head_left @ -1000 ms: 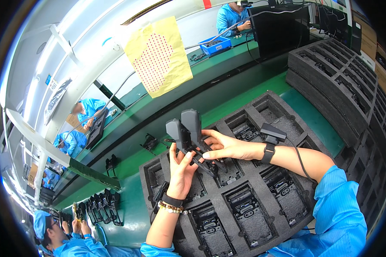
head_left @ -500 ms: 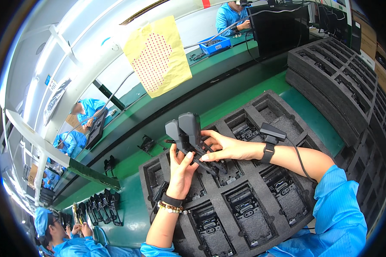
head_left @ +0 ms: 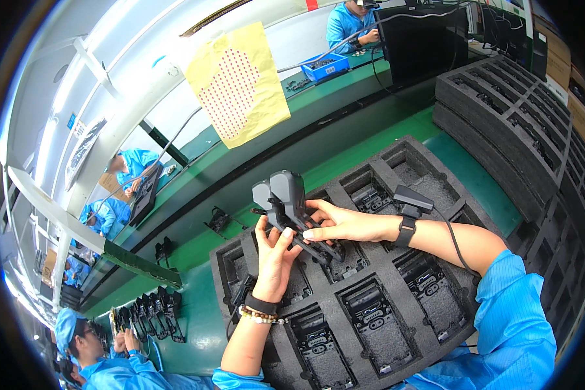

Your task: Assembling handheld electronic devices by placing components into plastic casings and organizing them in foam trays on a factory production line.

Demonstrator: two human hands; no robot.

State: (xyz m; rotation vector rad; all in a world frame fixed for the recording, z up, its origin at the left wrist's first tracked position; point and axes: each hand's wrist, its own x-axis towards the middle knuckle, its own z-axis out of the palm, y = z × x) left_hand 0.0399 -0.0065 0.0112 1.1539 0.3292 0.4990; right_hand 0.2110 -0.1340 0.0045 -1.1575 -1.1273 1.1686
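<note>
My left hand [head_left: 277, 263] and my right hand [head_left: 344, 223] are close together above a black foam tray [head_left: 328, 292]. Between them they grip a dark grey plastic assembly [head_left: 287, 195] with two flat, rounded upper pieces and thin black legs pointing down toward the tray. My left fingers close around its lower left side; the right thumb and fingers pinch it from the right. Some fingertips are hidden behind the assembly. Below it, black plastic housings [head_left: 374, 314] lie in several of the tray's pockets.
Stacked foam trays [head_left: 500, 130] rise at the right. On the green bench [head_left: 205, 312], a row of black parts [head_left: 156, 315] stands at the left, near a co-worker [head_left: 97, 351]. A yellow sheet with red dots [head_left: 237, 84] hangs ahead. Across the way are a blue bin [head_left: 325, 67] and other workers.
The assembly has tilted very slightly; both hands keep their hold over the tray. At the left, the co-worker's head and hands have moved a little to the right.
</note>
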